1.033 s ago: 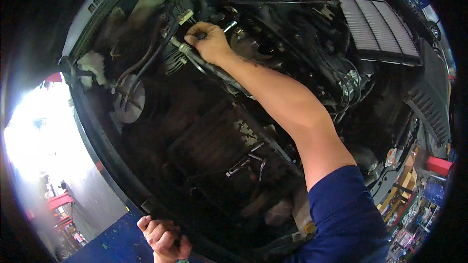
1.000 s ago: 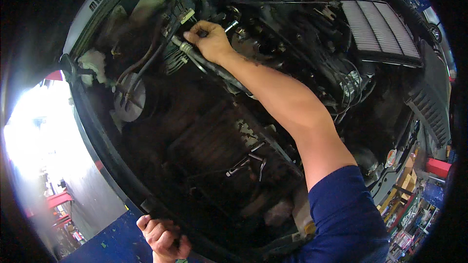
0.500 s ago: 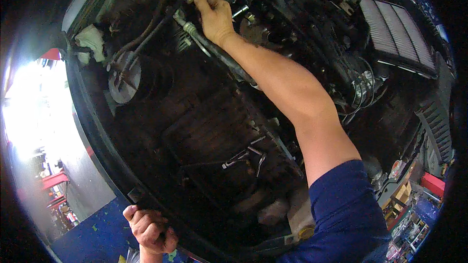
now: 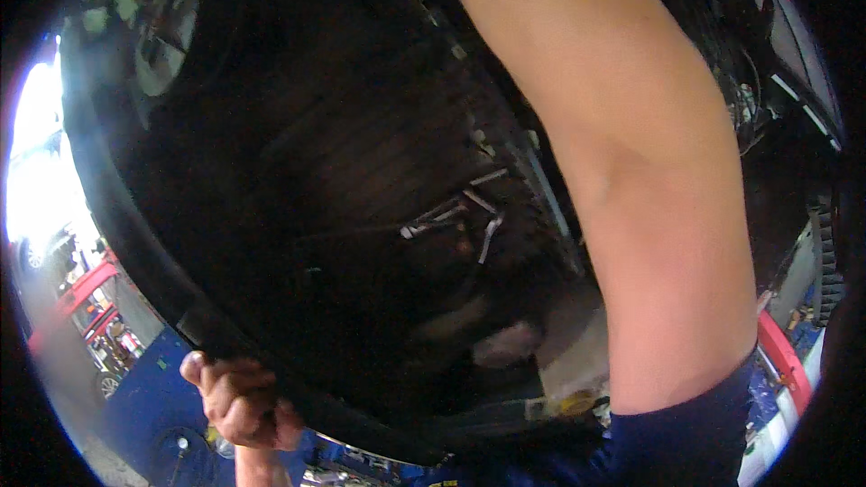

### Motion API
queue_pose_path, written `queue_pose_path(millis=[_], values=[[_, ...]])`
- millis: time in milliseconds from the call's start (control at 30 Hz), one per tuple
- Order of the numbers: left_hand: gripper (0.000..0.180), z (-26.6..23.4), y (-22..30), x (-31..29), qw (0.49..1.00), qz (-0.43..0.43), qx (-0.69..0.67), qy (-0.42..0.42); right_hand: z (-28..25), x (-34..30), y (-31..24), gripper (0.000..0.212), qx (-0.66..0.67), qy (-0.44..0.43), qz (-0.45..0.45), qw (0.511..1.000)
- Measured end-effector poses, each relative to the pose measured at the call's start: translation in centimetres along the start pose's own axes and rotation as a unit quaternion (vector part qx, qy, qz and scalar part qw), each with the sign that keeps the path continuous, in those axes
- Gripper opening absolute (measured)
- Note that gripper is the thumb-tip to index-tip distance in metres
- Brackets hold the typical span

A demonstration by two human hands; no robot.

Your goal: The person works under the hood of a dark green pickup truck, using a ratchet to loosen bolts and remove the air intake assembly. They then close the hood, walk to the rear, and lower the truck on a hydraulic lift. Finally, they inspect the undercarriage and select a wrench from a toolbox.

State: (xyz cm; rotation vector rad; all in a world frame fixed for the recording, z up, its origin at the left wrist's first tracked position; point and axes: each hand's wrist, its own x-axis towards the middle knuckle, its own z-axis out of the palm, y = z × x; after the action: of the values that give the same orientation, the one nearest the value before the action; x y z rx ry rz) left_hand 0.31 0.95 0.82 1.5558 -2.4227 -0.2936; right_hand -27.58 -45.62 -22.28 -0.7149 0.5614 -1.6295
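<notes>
Left hand [image 4: 242, 401] sits below and left of the loose metal hand tools [image 4: 440, 216], fingers folded down on the black rim [image 4: 135, 216] of the engine bay; underside of the grip is in shadow, so whether the fingertips hook beneath it cannot be told. Right hand is out of frame; whether it is spread, pressed together or pinching something, cannot tell. Right forearm [image 4: 631, 171] rises to the right of the tools and leaves by the upper edge, sleeve [image 4: 686, 433] below. Rim curves round the left side of the tools and on beneath them, well apart from them. Judged by look: stiff, fixed, not a thing to lift, sound as a handhold; best taken over the top edge with the whole palm, and maybe slick if oily. Tools lie in a loose cluster, slim and shiny; probably hard, fairly light for their length, apt to slide on greasy metal, easiest picked up mid-shank. Grey disc [image 4: 161, 72] well up and left of the tools, blurred. Red frame [image 4: 86, 284] and blue panel [image 4: 149, 379] show beyond the rim, left of the tools.
</notes>
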Motion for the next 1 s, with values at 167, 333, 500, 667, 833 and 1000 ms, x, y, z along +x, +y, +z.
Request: queue_pose_path(millis=[167, 333, 500, 667, 833, 1000], values=[[0.014, 0.1, 0.5, 0.5, 0.999, 0.022, -0.03, 0.038, 1.4, -2.1, -1.8, 0.02, -0.671, 0.102, -0.217, 0.701], [0.012, 0.6, -0.5, 0.8, 0.998, 0.02, -0.044, 0.046, 2.1, -1.2, -1.1, 0.018, -0.756, 0.118, -0.132, 0.63], [0.025, 0.3, -0.8, 0.0, 0.998, 0.031, -0.037, 0.033, 5.0, 4.2, -1.8, 0.03, -0.907, -0.081, -0.078, 0.406], [0.014, 0.1, -0.6, 0.7, 0.997, 0.024, -0.068, 0.033, 4.7, 5.0, -0.5, 0.041, -0.887, -0.012, -0.101, 0.45], [0.009, 0.2, -1.3, 1.2, 0.995, 0.015, -0.066, 0.069, 2.8, 6.7, 2.1, 0.025, -0.507, 0.149, -0.037, 0.848], [0.016, 0.7, -0.8, 0.3, 0.997, 0.021, -0.071, 0.03, 4.4, 6.5, 1.1, 0.03, -0.473, 0.214, -0.064, 0.852]])
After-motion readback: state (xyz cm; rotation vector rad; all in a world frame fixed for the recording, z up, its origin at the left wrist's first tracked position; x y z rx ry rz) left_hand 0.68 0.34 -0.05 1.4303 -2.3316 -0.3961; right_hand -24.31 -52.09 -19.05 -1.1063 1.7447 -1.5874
